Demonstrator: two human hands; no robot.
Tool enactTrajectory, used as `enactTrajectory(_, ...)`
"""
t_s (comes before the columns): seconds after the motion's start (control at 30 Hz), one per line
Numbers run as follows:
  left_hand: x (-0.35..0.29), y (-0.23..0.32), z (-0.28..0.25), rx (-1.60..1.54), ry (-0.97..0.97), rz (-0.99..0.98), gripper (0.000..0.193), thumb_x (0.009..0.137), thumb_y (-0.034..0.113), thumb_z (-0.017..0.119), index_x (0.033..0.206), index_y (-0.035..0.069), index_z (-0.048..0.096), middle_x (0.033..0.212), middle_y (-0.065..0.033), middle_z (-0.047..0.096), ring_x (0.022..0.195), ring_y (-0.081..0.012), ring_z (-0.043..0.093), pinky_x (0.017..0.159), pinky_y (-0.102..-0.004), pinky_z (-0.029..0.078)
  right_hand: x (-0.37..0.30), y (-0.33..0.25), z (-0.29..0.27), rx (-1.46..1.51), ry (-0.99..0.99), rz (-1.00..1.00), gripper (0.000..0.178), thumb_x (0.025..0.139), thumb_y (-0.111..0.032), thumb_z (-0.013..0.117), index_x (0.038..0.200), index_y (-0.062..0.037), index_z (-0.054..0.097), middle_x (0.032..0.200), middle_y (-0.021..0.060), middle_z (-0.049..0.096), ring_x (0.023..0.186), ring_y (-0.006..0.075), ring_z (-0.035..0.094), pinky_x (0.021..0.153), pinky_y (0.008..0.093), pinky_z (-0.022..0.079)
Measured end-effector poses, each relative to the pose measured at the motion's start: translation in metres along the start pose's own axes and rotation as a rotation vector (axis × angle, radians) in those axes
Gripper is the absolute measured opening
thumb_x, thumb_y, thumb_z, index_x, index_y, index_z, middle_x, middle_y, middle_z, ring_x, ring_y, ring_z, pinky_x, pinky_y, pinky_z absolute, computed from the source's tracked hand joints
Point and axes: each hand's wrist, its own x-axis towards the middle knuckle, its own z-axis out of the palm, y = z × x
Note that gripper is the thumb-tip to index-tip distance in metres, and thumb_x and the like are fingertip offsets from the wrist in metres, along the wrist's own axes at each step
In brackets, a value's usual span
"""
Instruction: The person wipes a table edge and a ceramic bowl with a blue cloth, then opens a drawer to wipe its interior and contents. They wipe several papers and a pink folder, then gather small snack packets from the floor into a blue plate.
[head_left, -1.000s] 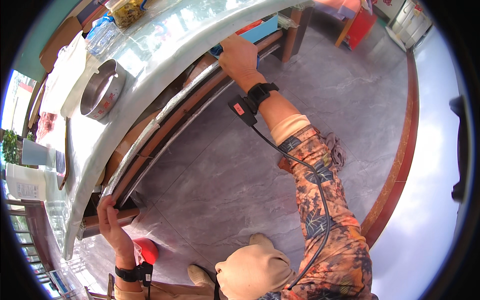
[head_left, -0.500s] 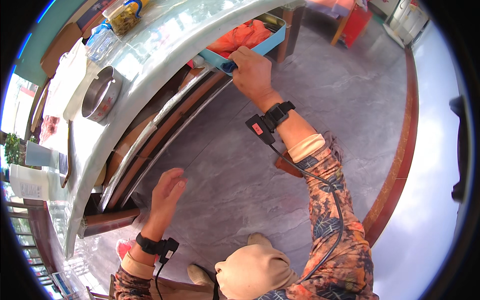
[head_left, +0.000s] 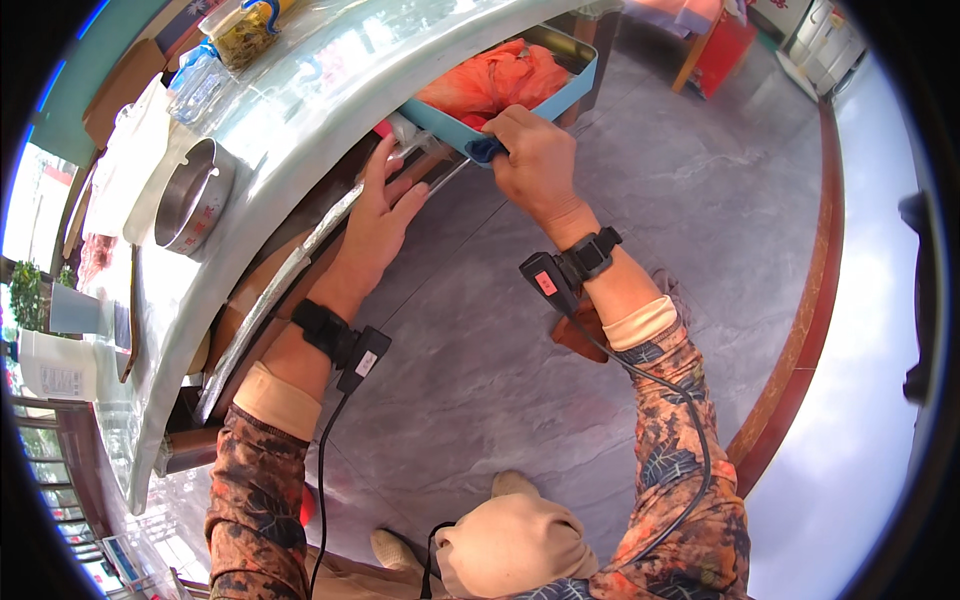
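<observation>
My right hand (head_left: 535,160) grips the near rim of a light blue rectangular tray (head_left: 580,75) that sticks out from under the counter. Crumpled orange plastic bags (head_left: 495,75) fill the tray. My left hand (head_left: 380,215) reaches with spread fingers to the shelf edge under the counter, just left of the tray, its fingertips near a small white and pink object (head_left: 400,130). Both wrists carry black bands with small devices and cables.
A curved, glossy pale counter (head_left: 300,110) runs across the upper left. On it stand a round metal bowl (head_left: 190,200), a clear jar with a blue handle (head_left: 245,25) and plastic bottles (head_left: 195,80). Grey tiled floor (head_left: 620,300) lies below; a red cabinet (head_left: 720,50) stands far right.
My right hand has drawn the blue tray further out from under the counter. My left hand rose from low on the left to the shelf edge beside the tray.
</observation>
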Motion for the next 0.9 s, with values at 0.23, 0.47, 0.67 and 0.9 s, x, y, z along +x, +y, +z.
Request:
enactTrajectory(0.23,0.062,0.006,-0.003,0.511,0.062,0.057,0.079,0.093,0.008,0.063,0.161,0.014,0.024,0.136,-0.0174,0.055,0.128,-0.0280,0.056,0.108,-0.0366,0.043,-0.008,0.005,-0.022,0.037,0.015,-0.001,0.021,0.062,0.004,0.062,0.079,-0.0065,0.069,0.077,0.0076,0.063,0.072,0.0301,0.064,0.061,0.0400,0.051)
enactTrajectory(0.47,0.073,0.006,-0.010,0.633,0.085,-0.010,0.077,0.091,0.010,0.065,0.159,0.011,0.028,0.128,-0.0169,0.062,0.122,-0.0291,0.060,0.105,-0.0374,0.045,-0.022,0.005,-0.046,0.049,0.009,-0.014,0.025,0.060,0.005,0.061,0.081,-0.0061,0.069,0.078,0.0057,0.063,0.070,0.0285,0.063,0.061,0.0391,0.050)
enactTrajectory(0.67,0.070,0.002,-0.013,0.634,0.116,0.029,0.079,0.091,0.013,0.067,0.159,0.010,0.027,0.128,-0.0183,0.062,0.121,-0.0285,0.060,0.101,-0.0375,0.047,-0.027,-0.001,-0.056,0.054,-0.025,-0.004,0.026,0.061,0.008,0.063,0.083,-0.0048,0.068,0.079,0.0083,0.065,0.069,0.0309,0.062,0.061,0.0388,0.049)
enactTrajectory(0.9,0.027,0.017,0.015,-0.105,0.330,-0.143,0.064,0.096,0.032,0.070,0.145,0.003,0.042,0.130,-0.0154,0.058,0.113,-0.0261,0.060,0.099,-0.0447,0.050,-0.029,-0.018,-0.059,0.038,-0.022,-0.024,0.027,0.059,0.005,0.061,0.082,-0.0063,0.068,0.078,0.0054,0.062,0.070,0.0278,0.063,0.061,0.0379,0.049)
